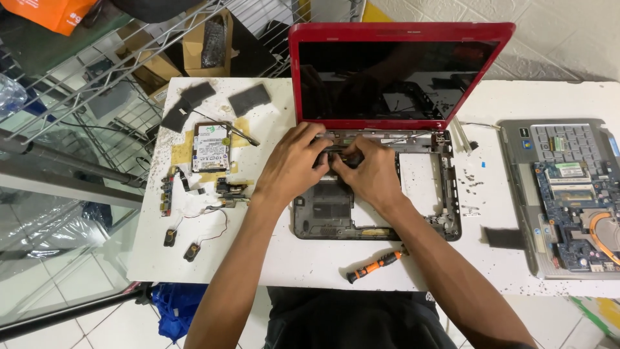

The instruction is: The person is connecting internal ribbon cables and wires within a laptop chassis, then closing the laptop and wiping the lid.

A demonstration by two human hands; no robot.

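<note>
Hands: my left hand [294, 165] and my right hand [368, 169] meet at the back edge of the open laptop base [378, 200], just below the hinge line, fingertips bunched close around a small dark part I cannot make out.
Grip: both hands curl narrow and pinching — whether either one truly holds the part or only presses on it, I cannot tell.
Laptop: the base sits mid-table with its top cover off, dark inner tray bare; the red lid [400, 71] stands upright behind my knuckles, screen black.
Screwdriver: an orange-and-black screwdriver [374, 265] lies near the front table edge, just beside my right forearm, untouched.
Left of me: a hard drive [211, 147] lies flat on yellow tape, dark pads [248, 99] behind it, small boards and two little speakers [181, 244] on thin wires in front.
Right of me: a grey keyboard cover [562, 194] lies face down with a blue circuit board [578, 213] and a copper heat pipe on it, well apart from my hands.
Table: the white table [310, 255] is speckled with tiny screws and crumbs.
Doing it well: I judge the work wants a light, even pull with both thumbs braced on the frame — no twisting near the hinge, and my wrists kept off the loose wires.
Risk: I reckon a slip here could snap a clip or nick a cable by the hinge.
</note>
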